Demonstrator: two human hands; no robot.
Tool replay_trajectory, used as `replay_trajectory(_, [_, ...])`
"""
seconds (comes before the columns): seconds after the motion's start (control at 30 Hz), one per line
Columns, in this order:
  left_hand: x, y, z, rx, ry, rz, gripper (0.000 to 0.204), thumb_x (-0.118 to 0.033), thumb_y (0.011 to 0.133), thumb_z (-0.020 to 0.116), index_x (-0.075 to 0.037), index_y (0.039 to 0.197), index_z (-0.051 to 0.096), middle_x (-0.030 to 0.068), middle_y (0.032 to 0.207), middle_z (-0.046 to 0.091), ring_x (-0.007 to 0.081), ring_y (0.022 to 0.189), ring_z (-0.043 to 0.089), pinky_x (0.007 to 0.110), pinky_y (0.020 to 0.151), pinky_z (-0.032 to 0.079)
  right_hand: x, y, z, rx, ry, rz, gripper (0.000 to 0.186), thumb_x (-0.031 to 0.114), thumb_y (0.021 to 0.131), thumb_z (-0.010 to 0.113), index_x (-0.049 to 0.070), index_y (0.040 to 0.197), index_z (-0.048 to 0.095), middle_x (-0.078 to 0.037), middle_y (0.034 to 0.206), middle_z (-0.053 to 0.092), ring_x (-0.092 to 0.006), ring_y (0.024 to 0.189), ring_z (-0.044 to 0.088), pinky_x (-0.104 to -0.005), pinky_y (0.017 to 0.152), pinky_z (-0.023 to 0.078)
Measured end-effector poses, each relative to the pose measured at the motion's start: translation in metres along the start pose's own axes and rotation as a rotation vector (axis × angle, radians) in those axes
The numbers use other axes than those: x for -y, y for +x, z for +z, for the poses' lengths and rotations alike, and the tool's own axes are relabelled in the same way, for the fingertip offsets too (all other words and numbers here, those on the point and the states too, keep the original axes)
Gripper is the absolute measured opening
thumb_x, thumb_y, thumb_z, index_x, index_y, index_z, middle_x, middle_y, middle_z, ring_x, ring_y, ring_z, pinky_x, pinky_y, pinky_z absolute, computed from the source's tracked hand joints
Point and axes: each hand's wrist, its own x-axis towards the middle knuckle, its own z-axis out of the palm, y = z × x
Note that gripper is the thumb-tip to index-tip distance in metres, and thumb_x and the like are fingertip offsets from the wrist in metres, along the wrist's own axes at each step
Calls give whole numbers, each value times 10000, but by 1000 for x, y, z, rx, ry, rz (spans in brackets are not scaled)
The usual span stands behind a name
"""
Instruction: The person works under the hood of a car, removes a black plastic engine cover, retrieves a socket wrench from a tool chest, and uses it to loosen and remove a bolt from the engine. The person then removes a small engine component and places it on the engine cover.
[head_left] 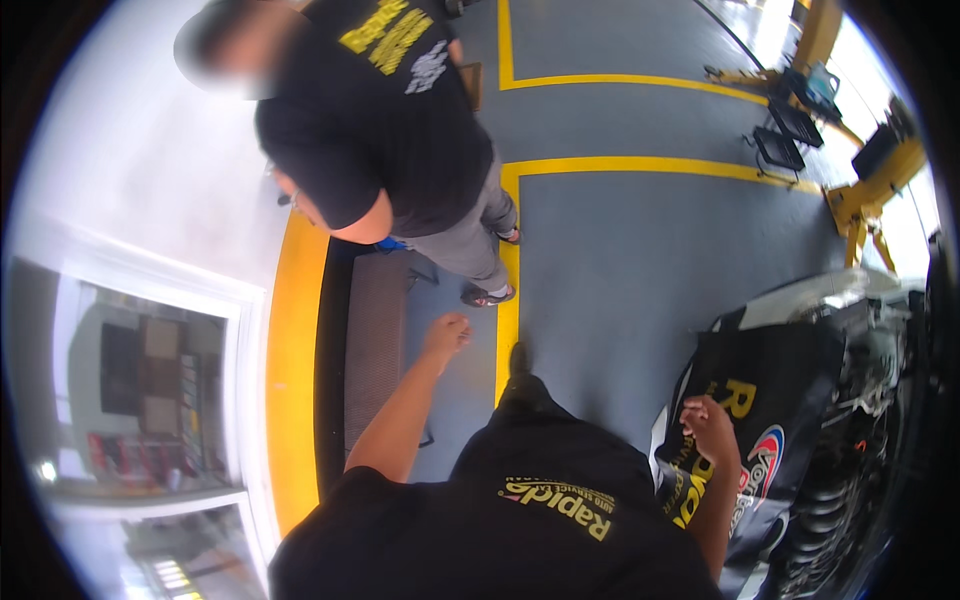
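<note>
My left hand (451,331) hangs forward at the middle, fingers curled with nothing visible in them, beside a long grey textured bench or step (372,340). My right hand (705,425) is low at the right, fingers loosely curled and apparently empty, nearest a black printed fender cover (760,370) draped over a vehicle's front. The vehicle's exposed engine bay and a dark coiled part (820,510) show beyond the cover. My dark shoe (519,362) is on the floor by a yellow line.
A co-worker (375,120) in a black shirt and grey trousers stands ahead-left. A glass window (160,390) in a white wall is at left, above a yellow edge (290,400). Yellow lifts (865,195) and black stools or trays (780,148) are upper right on the grey, line-marked floor (610,240).
</note>
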Motion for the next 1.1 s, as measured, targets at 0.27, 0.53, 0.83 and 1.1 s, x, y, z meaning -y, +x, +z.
replay_trajectory(0.27, [-5,90,-54,219,-124,109,296,-336,1032,600,-112,1220,648,17,1055,711,139,944,646,332,837,510,178,191,83,52,105,-106,287,149,1000,551,-13,1214,653,-79,954,722,-159,779,672,-291,686,509])
replay_trajectory(0.53, [-70,129,-66,247,-163,-35,416,-405,1045,590,-111,1339,604,38,1206,697,170,1058,640,374,939,495,323,414,77,223,-7,-151,262,181,1023,575,54,1227,677,-72,1006,723,-159,850,680,-308,769,539])
replay_trajectory(0.83, [-31,186,16,-154,-263,-391,419,-386,1044,604,-129,1375,593,56,1258,712,197,1099,667,401,955,499,529,798,80,382,276,-316,281,205,1001,603,34,1205,694,-68,958,711,-162,823,687,-300,743,556])
replay_trajectory(1.1, [-227,135,169,-424,-607,-687,348,-261,1096,512,-87,1393,565,100,1267,714,247,1120,684,431,968,514,624,919,241,906,267,-27,310,230,1001,596,65,1254,667,-93,1090,726,-199,952,696,-353,852,553])
